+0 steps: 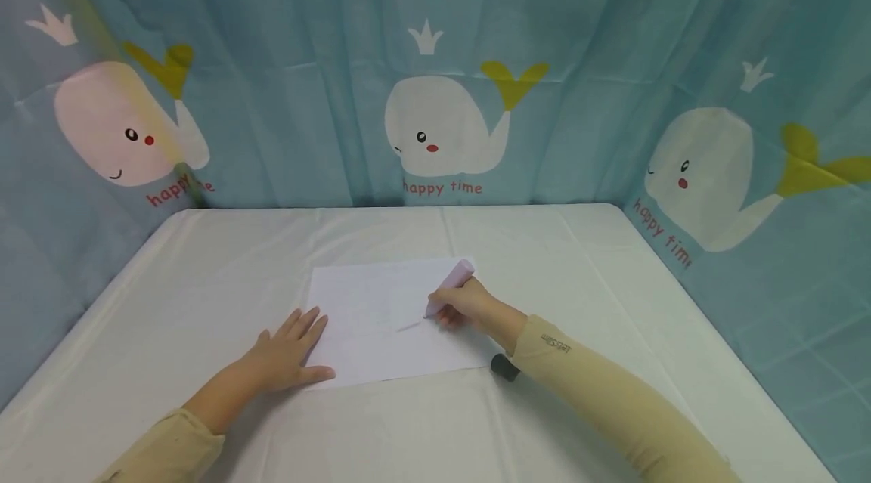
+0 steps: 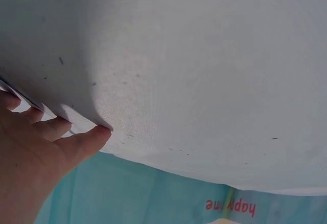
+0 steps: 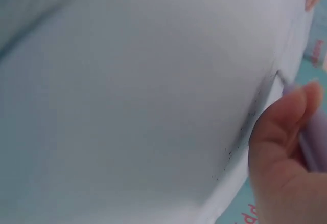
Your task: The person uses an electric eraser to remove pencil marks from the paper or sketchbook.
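Note:
A white sheet of paper lies on the table. My right hand pinches a thick lavender marker, tilted with its tip at the paper right of centre. Just left of the tip runs a short, faint grey line. In the right wrist view, thumb and finger close round the marker; its tip is slightly blurred. My left hand rests at the sheet's left edge with fingers spread, the fingertips and thumb on the paper. The left wrist view shows those straight fingers from the side.
A small black cylindrical object lies at the sheet's lower right corner, beside the right sleeve. White cloth covers the table. Teal curtains with printed whales stand behind it and along both sides.

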